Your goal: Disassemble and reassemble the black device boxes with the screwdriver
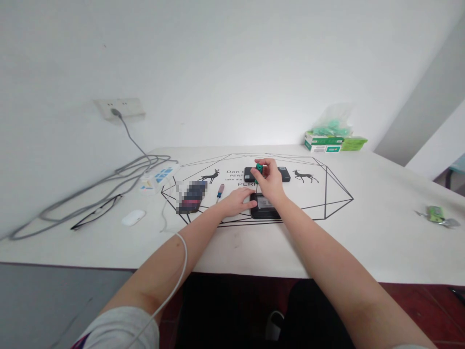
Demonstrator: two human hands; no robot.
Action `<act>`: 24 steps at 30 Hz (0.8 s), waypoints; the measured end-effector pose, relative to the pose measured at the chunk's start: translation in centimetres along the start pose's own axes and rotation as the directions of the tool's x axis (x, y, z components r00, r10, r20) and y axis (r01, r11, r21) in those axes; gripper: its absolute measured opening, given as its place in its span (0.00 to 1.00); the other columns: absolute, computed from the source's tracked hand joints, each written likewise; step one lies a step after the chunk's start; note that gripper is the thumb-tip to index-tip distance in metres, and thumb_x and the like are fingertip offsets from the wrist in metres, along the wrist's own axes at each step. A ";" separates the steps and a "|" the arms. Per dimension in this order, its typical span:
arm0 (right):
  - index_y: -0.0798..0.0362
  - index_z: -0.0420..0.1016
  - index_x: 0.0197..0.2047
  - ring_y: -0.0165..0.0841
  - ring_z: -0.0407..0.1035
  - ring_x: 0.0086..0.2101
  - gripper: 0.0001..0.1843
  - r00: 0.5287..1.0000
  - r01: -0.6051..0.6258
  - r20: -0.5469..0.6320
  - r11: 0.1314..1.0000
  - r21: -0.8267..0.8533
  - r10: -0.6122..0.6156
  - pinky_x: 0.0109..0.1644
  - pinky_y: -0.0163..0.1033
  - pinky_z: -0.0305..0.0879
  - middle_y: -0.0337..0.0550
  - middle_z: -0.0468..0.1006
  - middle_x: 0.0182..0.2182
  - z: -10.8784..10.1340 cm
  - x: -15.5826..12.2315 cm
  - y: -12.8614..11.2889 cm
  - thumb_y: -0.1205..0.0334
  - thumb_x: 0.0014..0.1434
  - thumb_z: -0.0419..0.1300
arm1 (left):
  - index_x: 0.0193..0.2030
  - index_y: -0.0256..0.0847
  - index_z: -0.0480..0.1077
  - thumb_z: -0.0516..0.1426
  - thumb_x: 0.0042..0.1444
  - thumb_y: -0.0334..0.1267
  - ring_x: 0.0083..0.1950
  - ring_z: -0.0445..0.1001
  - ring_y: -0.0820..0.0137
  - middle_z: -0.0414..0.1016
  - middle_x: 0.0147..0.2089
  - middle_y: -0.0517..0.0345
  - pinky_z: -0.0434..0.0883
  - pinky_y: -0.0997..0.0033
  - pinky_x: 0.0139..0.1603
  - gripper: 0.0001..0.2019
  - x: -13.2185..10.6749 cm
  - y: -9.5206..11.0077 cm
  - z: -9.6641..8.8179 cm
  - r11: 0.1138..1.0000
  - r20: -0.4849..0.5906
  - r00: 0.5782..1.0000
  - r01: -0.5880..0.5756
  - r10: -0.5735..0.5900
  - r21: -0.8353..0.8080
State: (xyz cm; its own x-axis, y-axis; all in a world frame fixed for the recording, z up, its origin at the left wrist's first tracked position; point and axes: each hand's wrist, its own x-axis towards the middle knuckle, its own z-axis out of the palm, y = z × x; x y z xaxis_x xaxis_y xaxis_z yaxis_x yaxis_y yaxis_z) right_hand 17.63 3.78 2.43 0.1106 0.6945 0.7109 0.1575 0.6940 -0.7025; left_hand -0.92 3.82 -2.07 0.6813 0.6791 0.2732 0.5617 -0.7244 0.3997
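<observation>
My right hand [271, 182] pinches a screwdriver with a green handle [259, 167]. The screwdriver stands upright, its thin shaft meeting the upper left part of a flat black device [267, 214] with a pale label. Whether the tip sits in a screw is too small to tell. My left hand [238, 201] grips the device's left edge, thumb and fingers slightly apart on it. Behind my right hand, and partly covered by it, lies a second black device [282, 174] with small stickers. A small screwdriver with a reddish handle [221, 190] lies left of my left hand.
A partly pixelated phone [192, 197], a white oval case [133, 217], glasses [96, 212] and a power strip [160, 177] with grey cable lie left. Green-and-white boxes [323, 141] under a plastic bag [333, 121] stand at the back right. A green packet [436, 214] lies far right.
</observation>
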 end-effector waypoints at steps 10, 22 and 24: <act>0.47 0.79 0.51 0.40 0.76 0.44 0.15 0.992 0.125 -0.004 0.984 -0.130 -0.127 0.50 0.49 0.73 0.47 0.85 0.46 -0.6 -0.4 -0.4 0.51 0.71 0.56 | 0.66 0.41 0.70 0.49 0.72 0.64 0.64 0.74 0.52 0.76 0.64 0.42 0.68 0.48 0.69 0.32 -0.1 -0.2 -0.3 0.999 0.015 1.000 0.009 -0.009 -0.037; 0.48 0.76 0.52 0.39 0.71 0.41 0.11 0.977 0.190 -0.053 0.953 -0.237 -0.208 0.52 0.50 0.73 0.46 0.75 0.42 -0.7 -0.5 -0.2 0.55 0.71 0.58 | 0.67 0.40 0.70 0.50 0.71 0.63 0.64 0.74 0.51 0.77 0.63 0.41 0.68 0.48 0.69 0.32 -0.1 -0.2 -0.4 1.000 0.021 1.000 0.011 -0.011 -0.025; 0.48 0.76 0.52 0.43 0.71 0.48 0.12 0.971 0.203 -0.065 0.937 -0.284 -0.230 0.57 0.55 0.70 0.49 0.76 0.45 -0.8 -0.6 -0.1 0.58 0.72 0.54 | 0.67 0.40 0.71 0.49 0.72 0.63 0.64 0.74 0.52 0.76 0.64 0.42 0.68 0.50 0.70 0.32 -0.2 0.1 -0.5 1.000 0.015 1.000 0.025 -0.024 -0.008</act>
State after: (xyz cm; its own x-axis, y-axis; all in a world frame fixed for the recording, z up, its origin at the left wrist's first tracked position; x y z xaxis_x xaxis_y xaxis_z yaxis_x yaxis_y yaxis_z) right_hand 18.37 3.17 2.14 0.1346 0.5026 0.8540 0.4491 0.7373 -0.5047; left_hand -1.19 3.63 -1.66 0.6744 0.6948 0.2500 0.5745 -0.7064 0.4134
